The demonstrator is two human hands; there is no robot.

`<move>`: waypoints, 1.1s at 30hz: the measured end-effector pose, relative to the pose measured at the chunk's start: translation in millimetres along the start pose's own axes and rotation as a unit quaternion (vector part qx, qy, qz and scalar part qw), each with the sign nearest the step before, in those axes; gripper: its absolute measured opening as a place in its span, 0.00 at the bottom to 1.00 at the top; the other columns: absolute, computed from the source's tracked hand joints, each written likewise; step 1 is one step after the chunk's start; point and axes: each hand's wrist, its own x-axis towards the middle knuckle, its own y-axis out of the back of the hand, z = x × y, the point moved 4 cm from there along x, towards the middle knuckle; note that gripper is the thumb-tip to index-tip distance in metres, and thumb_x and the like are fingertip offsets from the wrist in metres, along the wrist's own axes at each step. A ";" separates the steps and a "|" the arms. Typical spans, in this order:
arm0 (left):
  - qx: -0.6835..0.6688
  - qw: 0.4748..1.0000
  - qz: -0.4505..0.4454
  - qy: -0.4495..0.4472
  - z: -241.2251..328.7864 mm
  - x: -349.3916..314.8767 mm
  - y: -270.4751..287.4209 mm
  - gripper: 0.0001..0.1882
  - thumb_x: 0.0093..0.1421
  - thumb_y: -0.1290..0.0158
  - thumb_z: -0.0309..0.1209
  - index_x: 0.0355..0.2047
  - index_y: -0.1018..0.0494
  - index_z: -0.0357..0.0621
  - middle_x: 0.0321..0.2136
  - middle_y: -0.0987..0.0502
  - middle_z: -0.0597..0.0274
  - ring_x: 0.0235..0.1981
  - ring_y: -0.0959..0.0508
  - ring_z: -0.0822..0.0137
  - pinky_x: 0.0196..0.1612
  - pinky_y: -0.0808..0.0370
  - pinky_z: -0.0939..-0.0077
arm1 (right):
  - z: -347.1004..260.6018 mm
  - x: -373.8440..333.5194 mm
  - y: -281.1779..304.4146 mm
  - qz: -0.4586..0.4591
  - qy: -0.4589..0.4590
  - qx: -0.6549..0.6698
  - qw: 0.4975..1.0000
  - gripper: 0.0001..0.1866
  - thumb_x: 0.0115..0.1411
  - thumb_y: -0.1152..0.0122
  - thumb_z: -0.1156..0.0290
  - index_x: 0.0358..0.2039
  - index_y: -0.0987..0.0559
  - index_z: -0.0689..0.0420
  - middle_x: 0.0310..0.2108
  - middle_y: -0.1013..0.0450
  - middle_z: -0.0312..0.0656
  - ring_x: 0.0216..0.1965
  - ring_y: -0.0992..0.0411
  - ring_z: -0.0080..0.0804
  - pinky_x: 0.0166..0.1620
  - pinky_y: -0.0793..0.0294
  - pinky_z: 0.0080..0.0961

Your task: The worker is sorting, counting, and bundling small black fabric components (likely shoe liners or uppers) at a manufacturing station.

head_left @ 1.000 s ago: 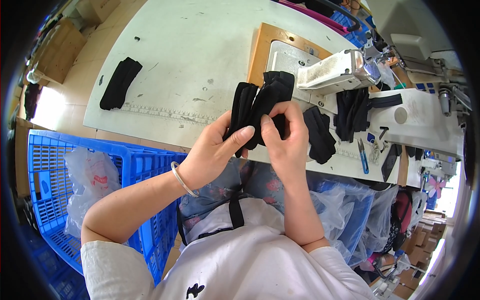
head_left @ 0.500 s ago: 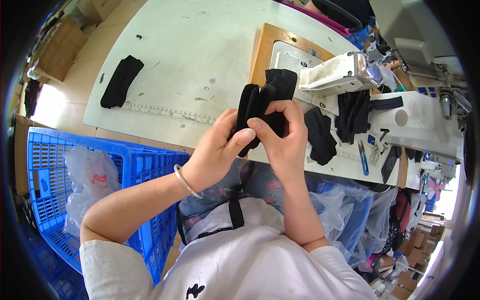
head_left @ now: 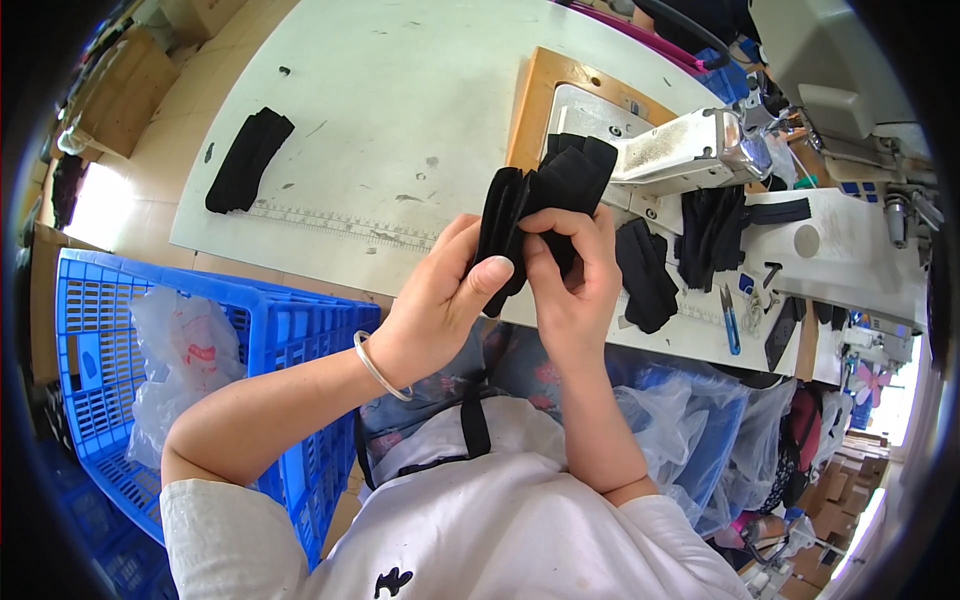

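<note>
My left hand (head_left: 445,285) grips a stack of folded black fabric strips (head_left: 500,215), its thumb lying along the near side. Opposite it, my right hand (head_left: 577,275) pinches other black fabric pieces (head_left: 578,170) with thumb and curled forefinger; these fan out toward the sewing machine. Both bundles touch or nearly touch above the table's front edge, and the palms hide their lower parts. Just right of my right hand lies a loose black fabric bundle (head_left: 645,275). Another black bundle (head_left: 710,235) rests beyond it by the machine. A separate black stack (head_left: 248,160) sits at the table's left.
The sewing machine (head_left: 680,150) stands at the right of the pale table (head_left: 370,110). Blue-handled thread snips (head_left: 730,320) lie near the right front edge. A blue plastic crate (head_left: 250,340) with a clear bag stands at my left. Clear plastic bags (head_left: 660,410) hang at my right.
My right hand has shifted slightly right, and the pieces in it have drawn apart from the left-hand stack. My right thumb has moved away from the left thumb.
</note>
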 end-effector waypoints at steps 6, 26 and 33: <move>0.057 0.996 0.004 -0.063 1.1 -0.8 0.9 0.27 0.69 0.58 0.47 0.54 0.34 0.34 0.42 0.33 0.54 0.40 0.30 0.61 0.46 0.31 0.72 | -1.7 0.6 -2.0 -0.023 -0.096 0.110 0.989 0.14 0.52 0.31 0.68 0.37 0.23 0.57 0.42 0.36 0.42 0.43 0.33 0.35 0.48 0.33 0.27; 0.092 0.994 -0.006 -0.063 6.5 -1.8 -0.5 0.26 0.71 0.61 0.46 0.55 0.36 0.33 0.44 0.34 0.51 0.42 0.30 0.56 0.48 0.31 0.70 | -5.7 0.0 2.3 -0.043 -0.129 0.087 0.987 0.13 0.56 0.37 0.78 0.42 0.27 0.63 0.39 0.36 0.36 0.41 0.34 0.20 0.45 0.34 0.17; 0.068 0.997 0.012 -0.043 10.5 -0.1 -3.0 0.20 0.72 0.62 0.39 0.48 0.33 0.32 0.42 0.34 0.53 0.38 0.31 0.59 0.45 0.31 0.71 | -4.1 -1.3 2.3 -0.034 -0.105 0.047 0.993 0.13 0.57 0.39 0.80 0.43 0.26 0.64 0.40 0.35 0.36 0.41 0.33 0.20 0.43 0.33 0.17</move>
